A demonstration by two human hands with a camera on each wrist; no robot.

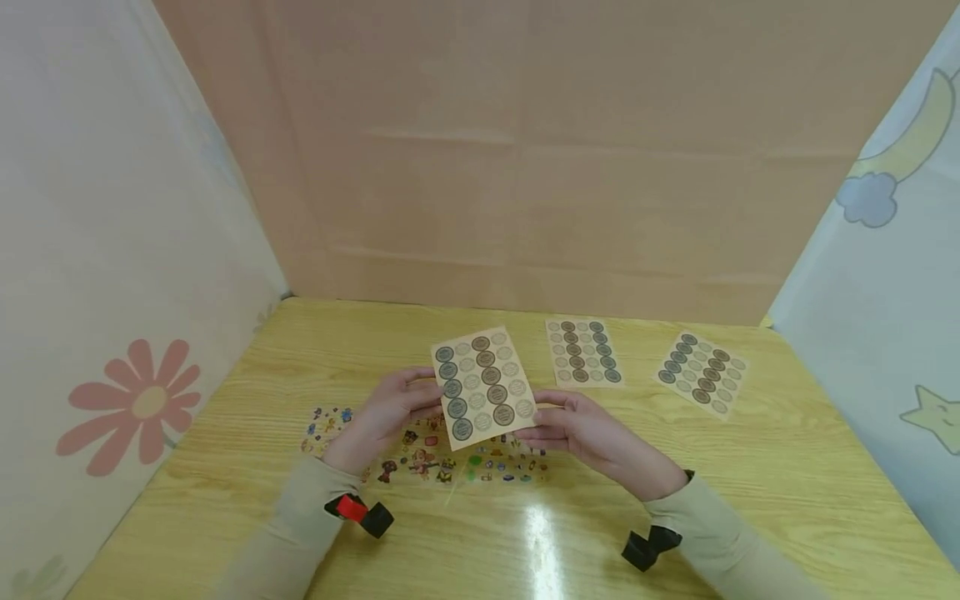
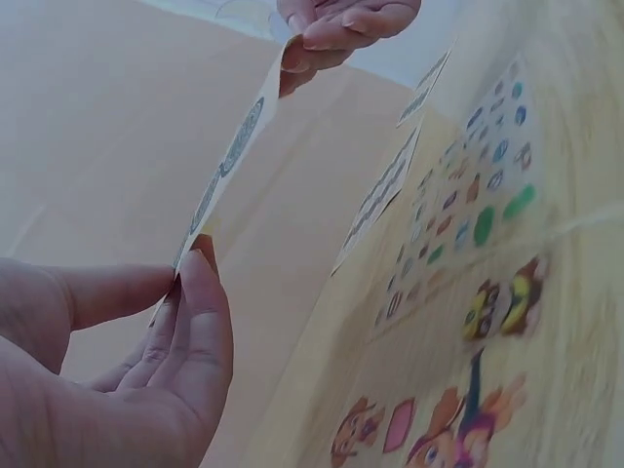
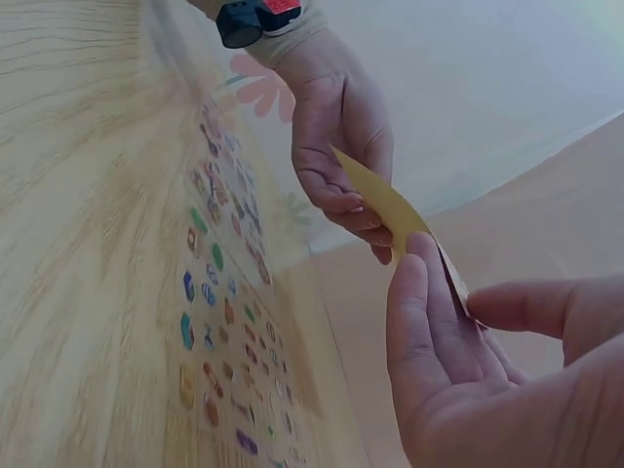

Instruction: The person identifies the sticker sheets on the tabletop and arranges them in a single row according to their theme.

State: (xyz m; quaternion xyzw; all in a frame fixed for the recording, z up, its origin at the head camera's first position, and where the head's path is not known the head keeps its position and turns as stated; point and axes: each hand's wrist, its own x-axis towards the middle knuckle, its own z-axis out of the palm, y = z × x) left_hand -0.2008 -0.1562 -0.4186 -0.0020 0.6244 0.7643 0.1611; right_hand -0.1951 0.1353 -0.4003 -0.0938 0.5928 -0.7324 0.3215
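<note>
Between both hands a sticker sheet (image 1: pixel 486 387) with rows of round dark, brown and pale stickers is held up above the table. My left hand (image 1: pixel 390 412) pinches its left edge, thumb on the printed face and fingers behind, as the left wrist view shows. The lower right edge is pinched by my right hand (image 1: pixel 581 429). In the right wrist view the yellowish back of the sheet (image 3: pixel 390 210) bends slightly. Below it, clear sheets of colourful cartoon stickers (image 1: pixel 423 467) lie on the table, partly covered by the hands and the held sheet.
Two more sheets of round stickers lie on the wooden table (image 1: pixel 750 492): one at the back (image 1: pixel 583 353), another farther right (image 1: pixel 702 375). A pinkish wall (image 1: pixel 517 167) closes off the back, with pale decorated walls at both sides.
</note>
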